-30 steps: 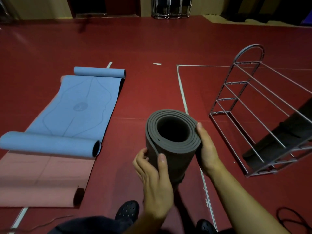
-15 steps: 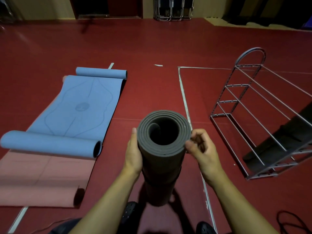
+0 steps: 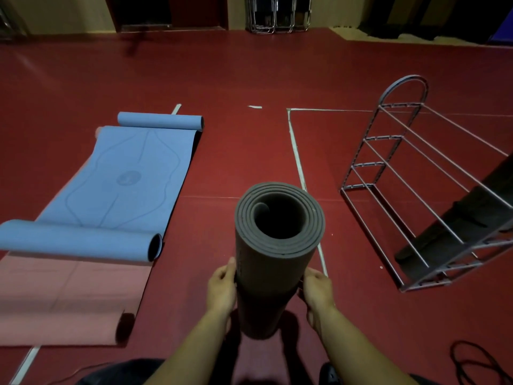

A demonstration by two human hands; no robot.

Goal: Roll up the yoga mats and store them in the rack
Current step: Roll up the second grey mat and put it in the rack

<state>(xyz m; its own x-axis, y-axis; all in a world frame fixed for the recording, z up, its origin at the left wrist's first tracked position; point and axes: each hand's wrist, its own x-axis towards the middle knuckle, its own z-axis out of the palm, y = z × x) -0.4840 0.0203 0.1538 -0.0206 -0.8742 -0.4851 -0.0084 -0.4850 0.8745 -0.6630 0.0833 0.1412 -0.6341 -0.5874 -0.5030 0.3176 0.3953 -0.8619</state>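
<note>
The grey roll (image 3: 279,254) stands upright between the two hands, its long axis running up and down, its open spiral end facing the camera and its lower end near the floor (image 3: 249,65) between the person's feet; I cannot tell whether it touches the floor. The left hand (image 3: 222,287) presses the roll's left flank with fingers curled round it, and the right hand (image 3: 316,287) grips the right flank the same way, both at about mid-height. The rack (image 3: 416,190) stands to the right of the roll, well apart from it, near the floor's right edge. Its rails run away from the camera and to the right, and a dark roll (image 3: 458,232) already lies along its lower tier. So the move ahead, as I judge it, turns on this: the roll's axis is vertical while the rack's rails are level, and the roll must tip over and swing right until it lies along them. The right hand is the nearer one to the rack. The blue mat (image 3: 119,184) lies flat at the floor's left, curled at both ends, its long axis pointing away from the camera. The pink mat (image 3: 61,295) lies just beside it, nearer the camera, partly under its near curl, still unrolled.
</note>
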